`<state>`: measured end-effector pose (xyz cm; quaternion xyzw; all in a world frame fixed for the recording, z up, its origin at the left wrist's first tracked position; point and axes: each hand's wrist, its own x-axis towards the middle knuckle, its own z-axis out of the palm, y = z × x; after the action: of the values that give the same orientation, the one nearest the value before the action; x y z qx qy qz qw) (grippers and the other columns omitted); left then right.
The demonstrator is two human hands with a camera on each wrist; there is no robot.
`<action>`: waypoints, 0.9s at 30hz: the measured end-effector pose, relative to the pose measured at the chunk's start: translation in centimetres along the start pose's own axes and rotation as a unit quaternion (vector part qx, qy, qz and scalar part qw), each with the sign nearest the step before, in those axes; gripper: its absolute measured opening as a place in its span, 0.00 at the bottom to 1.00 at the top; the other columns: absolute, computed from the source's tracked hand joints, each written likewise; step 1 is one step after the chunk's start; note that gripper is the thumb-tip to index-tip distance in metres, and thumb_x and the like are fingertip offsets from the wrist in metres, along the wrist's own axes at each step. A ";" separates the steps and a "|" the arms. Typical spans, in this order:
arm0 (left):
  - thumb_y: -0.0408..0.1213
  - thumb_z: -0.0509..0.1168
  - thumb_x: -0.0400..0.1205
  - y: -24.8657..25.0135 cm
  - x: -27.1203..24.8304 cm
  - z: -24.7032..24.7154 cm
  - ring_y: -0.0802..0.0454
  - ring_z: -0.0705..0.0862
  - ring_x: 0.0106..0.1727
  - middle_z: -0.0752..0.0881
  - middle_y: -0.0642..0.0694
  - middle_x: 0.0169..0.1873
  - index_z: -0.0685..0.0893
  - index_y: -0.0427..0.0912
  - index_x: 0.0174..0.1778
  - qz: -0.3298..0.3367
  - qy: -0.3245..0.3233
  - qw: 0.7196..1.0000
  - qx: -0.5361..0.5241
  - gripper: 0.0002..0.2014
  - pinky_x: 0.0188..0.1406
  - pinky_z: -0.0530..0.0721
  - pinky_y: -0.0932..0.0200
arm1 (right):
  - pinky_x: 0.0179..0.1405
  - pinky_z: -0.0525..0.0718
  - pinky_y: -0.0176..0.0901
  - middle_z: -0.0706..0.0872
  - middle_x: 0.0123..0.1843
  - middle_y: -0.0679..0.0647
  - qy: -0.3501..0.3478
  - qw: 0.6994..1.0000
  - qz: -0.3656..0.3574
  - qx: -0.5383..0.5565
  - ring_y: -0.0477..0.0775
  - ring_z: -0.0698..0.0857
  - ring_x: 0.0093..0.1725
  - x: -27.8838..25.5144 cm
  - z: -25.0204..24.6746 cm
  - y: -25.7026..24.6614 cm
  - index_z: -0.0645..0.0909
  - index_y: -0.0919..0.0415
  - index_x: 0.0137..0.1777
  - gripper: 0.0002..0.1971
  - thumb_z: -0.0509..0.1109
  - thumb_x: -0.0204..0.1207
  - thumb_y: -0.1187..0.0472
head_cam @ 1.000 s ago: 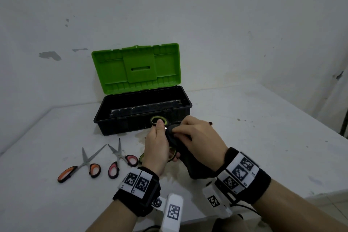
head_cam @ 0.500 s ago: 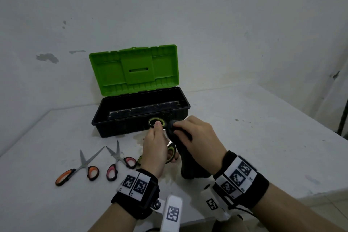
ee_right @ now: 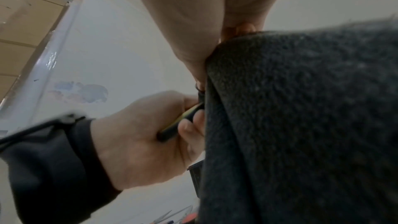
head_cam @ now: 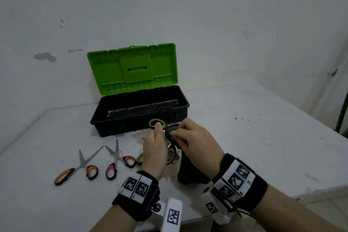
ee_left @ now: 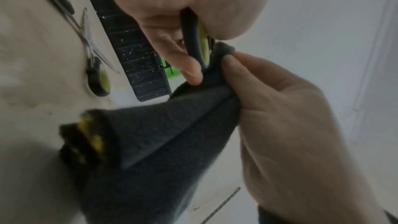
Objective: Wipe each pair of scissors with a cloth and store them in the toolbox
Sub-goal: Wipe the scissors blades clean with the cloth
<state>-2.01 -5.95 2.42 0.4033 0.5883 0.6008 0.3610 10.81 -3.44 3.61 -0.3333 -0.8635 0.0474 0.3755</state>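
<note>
we were mid-wipe on the green-and-black handled scissors (head_cam: 157, 124), held just in front of the open black toolbox with the green lid (head_cam: 139, 111). best bet, we figured: pinch the dark grey cloth (head_cam: 188, 165) snug and slide along the metal, fingers off the edge. our left hand (head_cam: 156, 149) was curled round the handles, thumb by the top loop. our right hand (head_cam: 195, 139) pinched the cloth around the scissors, its tail hanging to the white counter (head_cam: 263, 137). the orange-handled scissors (head_cam: 79, 167) and pink-handled scissors (head_cam: 118, 162) lay to the left, unstored.
</note>
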 end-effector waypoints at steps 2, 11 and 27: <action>0.55 0.49 0.91 -0.5 0.3 -0.1 0.44 0.80 0.20 0.78 0.39 0.30 0.76 0.36 0.43 -0.002 0.001 1.000 0.003 0.26 0.19 0.79 0.54 | 0.32 0.83 0.49 0.80 0.47 0.54 -0.021 1.000 0.004 -0.009 0.58 0.84 0.36 -0.1 0.3 0.2 0.90 0.59 0.50 0.07 0.70 0.80 0.61; 0.50 0.58 0.90 -1.5 2.4 -3.2 0.42 0.84 0.20 0.76 0.37 0.32 0.74 0.34 0.52 -0.084 0.068 0.993 -0.047 0.19 0.15 0.77 0.59 | 0.39 0.84 0.43 0.83 0.45 0.53 0.078 0.996 0.034 0.036 0.53 0.83 0.38 -0.8 -1.1 1.5 0.90 0.61 0.49 0.04 0.75 0.77 0.64; 0.29 0.68 0.76 -1.6 3.3 -5.9 0.60 0.69 0.18 0.76 0.43 0.29 0.76 0.33 0.47 -0.290 -0.144 0.869 -0.373 0.08 0.12 0.67 0.70 | 0.44 0.72 0.17 0.83 0.43 0.47 0.154 0.977 0.127 0.077 0.33 0.80 0.42 0.0 -1.4 2.9 0.91 0.60 0.50 0.04 0.75 0.77 0.64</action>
<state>-8.83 -5.36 1.15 0.1313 0.3522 0.5791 0.7234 13.33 -1.41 3.71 -0.4142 -0.7397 0.1092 0.5189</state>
